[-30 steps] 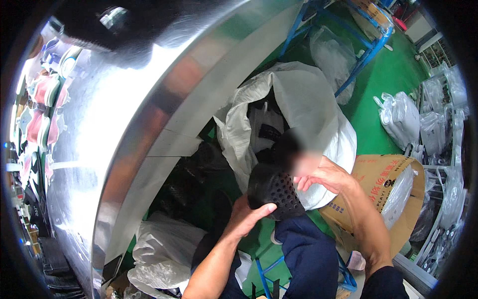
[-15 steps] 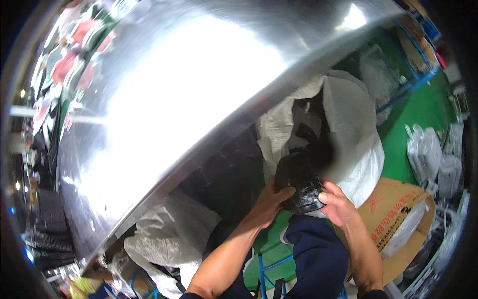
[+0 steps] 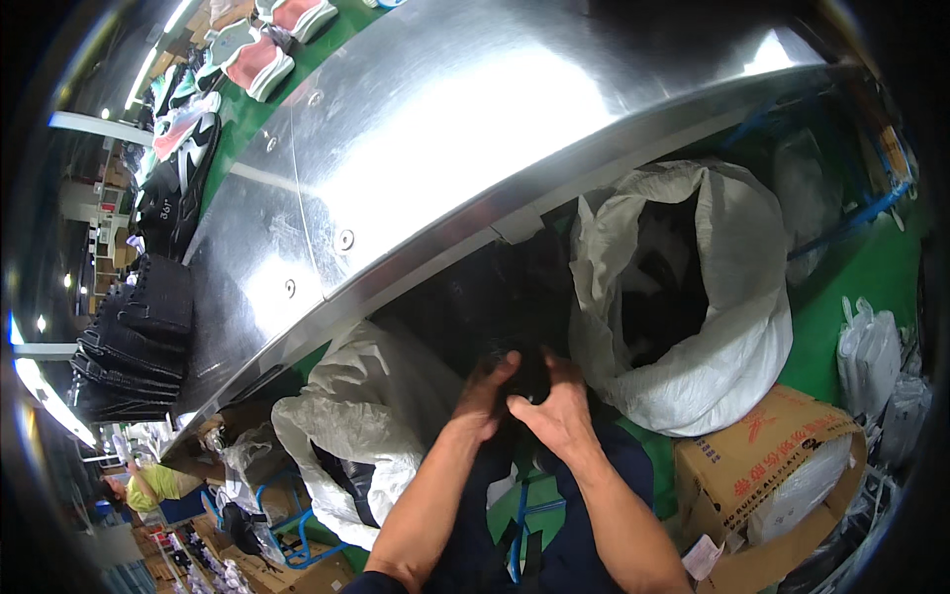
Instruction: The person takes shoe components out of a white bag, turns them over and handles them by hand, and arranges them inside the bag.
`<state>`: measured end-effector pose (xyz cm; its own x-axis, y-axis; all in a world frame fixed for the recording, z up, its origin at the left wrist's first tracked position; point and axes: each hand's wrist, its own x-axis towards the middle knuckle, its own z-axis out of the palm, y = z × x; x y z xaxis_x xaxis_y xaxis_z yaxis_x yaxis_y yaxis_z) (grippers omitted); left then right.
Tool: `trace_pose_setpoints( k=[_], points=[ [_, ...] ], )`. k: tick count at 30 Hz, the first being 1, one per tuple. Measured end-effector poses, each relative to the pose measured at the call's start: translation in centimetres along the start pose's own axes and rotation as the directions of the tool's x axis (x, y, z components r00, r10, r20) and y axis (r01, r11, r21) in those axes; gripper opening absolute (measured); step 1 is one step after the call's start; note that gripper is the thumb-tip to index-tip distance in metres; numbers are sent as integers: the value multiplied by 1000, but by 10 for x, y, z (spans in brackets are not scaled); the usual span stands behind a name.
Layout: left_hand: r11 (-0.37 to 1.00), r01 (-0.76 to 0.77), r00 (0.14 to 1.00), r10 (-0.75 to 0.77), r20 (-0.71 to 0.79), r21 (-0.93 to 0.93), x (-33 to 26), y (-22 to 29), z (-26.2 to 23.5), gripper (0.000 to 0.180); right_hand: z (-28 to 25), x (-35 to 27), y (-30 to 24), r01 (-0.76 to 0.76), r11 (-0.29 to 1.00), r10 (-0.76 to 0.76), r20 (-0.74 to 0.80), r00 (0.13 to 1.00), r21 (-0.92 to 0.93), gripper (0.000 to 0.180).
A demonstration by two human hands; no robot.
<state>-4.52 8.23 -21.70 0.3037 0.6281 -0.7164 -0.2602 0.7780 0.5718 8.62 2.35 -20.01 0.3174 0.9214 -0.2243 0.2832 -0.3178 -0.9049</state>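
Note:
Between my two hands, low in front of my lap, is a black piece (image 3: 531, 376); its kind is too dark to make out. My left hand (image 3: 482, 398) grips one side of it, thumb on top. On the other side my right hand (image 3: 557, 408) has its fingers wrapped round it, thumb pointing inward. Just to the right stands a white woven sack (image 3: 737, 371), its mouth wide and dark items inside. Another white sack (image 3: 381, 401), with black items in it, slumps to the left of my left forearm.
A shiny metal table (image 3: 445, 168) curves across in front. Black shoe-like pieces (image 3: 134, 327) are stacked at its left end, near pink and white shoes (image 3: 262, 69). A cardboard box (image 3: 717, 465) lies right of my legs. Far left is a person in yellow-green (image 3: 148, 485).
Both hands have moved left with the black piece, from the right sack's mouth to above my lap. My view has shifted, showing more of the shoes on the left.

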Motion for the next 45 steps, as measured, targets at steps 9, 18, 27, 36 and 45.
trace_pose_setpoints(
  k=[9,18,27,36,45],
  points=[
    [996,39,999,-36,-29,76,3,36,-40,48,27,26,-13,-198,978,209,451,868,-73,100],
    [840,394,917,-386,-98,373,36,-22,-73,50,-22,66,106,-70,578,396,205,895,-813,86],
    [671,244,964,-247,-99,700,34,-15,-4,72,-11,7,245,234,825,64,497,866,-515,54],
    [608,341,933,-311,-180,717,34,-18,-3,72,-29,166,310,-181,778,5,-283,959,-602,46],
    [658,456,869,-474,-142,599,69,-29,6,71,-24,160,329,-315,919,249,-272,930,-235,33]
  ],
)
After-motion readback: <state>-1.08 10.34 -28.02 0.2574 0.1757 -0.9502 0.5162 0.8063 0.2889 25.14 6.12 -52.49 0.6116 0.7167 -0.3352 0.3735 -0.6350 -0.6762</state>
